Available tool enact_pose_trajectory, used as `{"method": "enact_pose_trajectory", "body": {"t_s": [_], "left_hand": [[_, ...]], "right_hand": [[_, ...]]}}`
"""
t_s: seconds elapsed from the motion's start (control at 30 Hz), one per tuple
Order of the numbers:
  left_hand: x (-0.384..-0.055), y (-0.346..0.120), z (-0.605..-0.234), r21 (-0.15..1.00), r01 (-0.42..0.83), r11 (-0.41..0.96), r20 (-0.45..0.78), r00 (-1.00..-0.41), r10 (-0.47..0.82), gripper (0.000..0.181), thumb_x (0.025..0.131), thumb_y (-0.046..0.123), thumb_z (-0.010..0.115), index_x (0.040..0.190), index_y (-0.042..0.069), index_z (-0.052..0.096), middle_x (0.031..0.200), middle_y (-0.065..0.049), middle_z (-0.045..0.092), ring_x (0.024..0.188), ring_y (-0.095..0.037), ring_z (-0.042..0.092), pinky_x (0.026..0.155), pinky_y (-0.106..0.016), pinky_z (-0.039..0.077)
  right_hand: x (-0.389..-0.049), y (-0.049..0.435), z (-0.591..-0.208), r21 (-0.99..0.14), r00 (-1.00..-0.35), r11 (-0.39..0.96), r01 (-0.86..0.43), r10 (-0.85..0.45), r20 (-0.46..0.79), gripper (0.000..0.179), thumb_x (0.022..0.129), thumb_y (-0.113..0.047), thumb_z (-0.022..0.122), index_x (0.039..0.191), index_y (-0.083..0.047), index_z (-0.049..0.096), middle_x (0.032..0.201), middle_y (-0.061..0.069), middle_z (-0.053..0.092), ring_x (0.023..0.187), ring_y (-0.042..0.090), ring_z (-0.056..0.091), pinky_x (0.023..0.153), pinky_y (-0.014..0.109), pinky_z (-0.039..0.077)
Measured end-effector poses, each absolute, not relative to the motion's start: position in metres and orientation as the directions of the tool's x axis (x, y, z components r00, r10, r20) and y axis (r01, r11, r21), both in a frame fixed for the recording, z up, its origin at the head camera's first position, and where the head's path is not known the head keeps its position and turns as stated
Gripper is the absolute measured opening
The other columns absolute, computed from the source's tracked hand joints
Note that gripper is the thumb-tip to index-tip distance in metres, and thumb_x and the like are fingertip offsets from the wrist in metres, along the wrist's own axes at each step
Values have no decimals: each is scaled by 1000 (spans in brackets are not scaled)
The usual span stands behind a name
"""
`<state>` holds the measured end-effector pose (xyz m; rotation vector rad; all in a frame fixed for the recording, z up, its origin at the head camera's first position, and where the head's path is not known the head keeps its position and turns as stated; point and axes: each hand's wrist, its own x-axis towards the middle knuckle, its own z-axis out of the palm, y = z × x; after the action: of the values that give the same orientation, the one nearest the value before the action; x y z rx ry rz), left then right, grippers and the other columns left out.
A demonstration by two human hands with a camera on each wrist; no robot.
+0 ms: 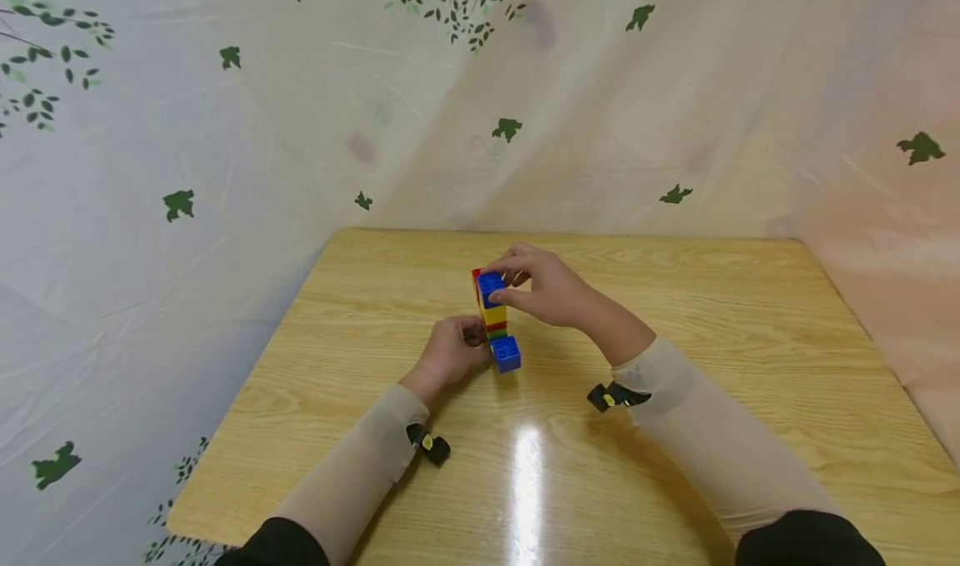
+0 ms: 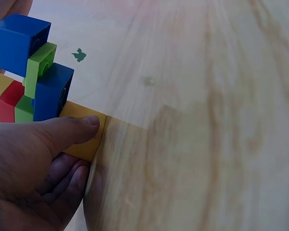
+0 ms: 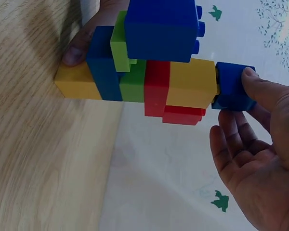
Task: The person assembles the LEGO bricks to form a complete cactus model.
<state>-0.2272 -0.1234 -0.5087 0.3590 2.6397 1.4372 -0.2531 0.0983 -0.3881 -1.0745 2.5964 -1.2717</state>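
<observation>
A tower of toy building bricks stands upright on the table. Its yellow bottom brick (image 2: 82, 151) is gripped by my left hand (image 1: 450, 349), the thumb lying along its side. At the top, my right hand (image 1: 551, 288) pinches a blue brick (image 3: 229, 79) between thumb and fingers. That brick sits against the upper yellow brick (image 3: 191, 82), with a thin gap and a bit of stud showing between them. Between the ends come blue, green and red bricks (image 3: 157, 89). A lime green brick (image 2: 38, 65) and a large blue brick (image 1: 506, 355) jut out from the side.
The wooden table (image 1: 712, 316) reaches well out on both sides of the tower. Behind it hangs a pale cloth (image 1: 585, 157) printed with leaves. Small black cameras are strapped to both sleeved wrists.
</observation>
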Motion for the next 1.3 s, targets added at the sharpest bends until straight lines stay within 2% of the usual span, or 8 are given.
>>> {"method": "enact_pose_trajectory", "body": {"t_s": [0.37, 0.73, 1.07, 1.3], "left_hand": [[-227, -124, -508, 834, 155, 530, 12, -965, 263, 26, 85, 2, 83, 110, 7, 78, 100, -2, 77, 94, -15, 71, 90, -35, 59], [-226, -123, -507, 834, 142, 533, 0, -966, 257, 28, 86, 4, 84, 114, 6, 77, 105, -3, 77, 99, -17, 71, 92, -36, 58], [-227, -122, -506, 829, 151, 538, 14, -968, 251, 25, 86, 3, 84, 110, 8, 78, 99, -1, 77, 95, -15, 70, 91, -38, 58], [-228, -124, -508, 822, 172, 543, 30, -965, 261, 23, 87, 6, 85, 108, 8, 78, 98, 0, 77, 93, -15, 69, 90, -38, 59]], "right_hand": [[-254, 96, -391, -670, -731, 437, -600, -640, 237, 39, 100, -18, 74, 138, -9, 69, 111, 1, 59, 104, 18, 62, 91, 41, 58], [-251, 93, -391, -648, -731, 447, -616, -632, 258, 41, 101, -14, 72, 139, -2, 66, 112, 4, 60, 101, 20, 61, 87, 41, 58], [-251, 92, -391, -643, -742, 460, -613, -615, 267, 42, 100, -14, 74, 139, -3, 66, 110, 4, 59, 96, 20, 60, 84, 38, 57], [-247, 93, -395, -650, -765, 479, -591, -589, 261, 41, 101, -16, 72, 141, -7, 66, 112, 2, 59, 89, 19, 57, 73, 35, 54]]}}
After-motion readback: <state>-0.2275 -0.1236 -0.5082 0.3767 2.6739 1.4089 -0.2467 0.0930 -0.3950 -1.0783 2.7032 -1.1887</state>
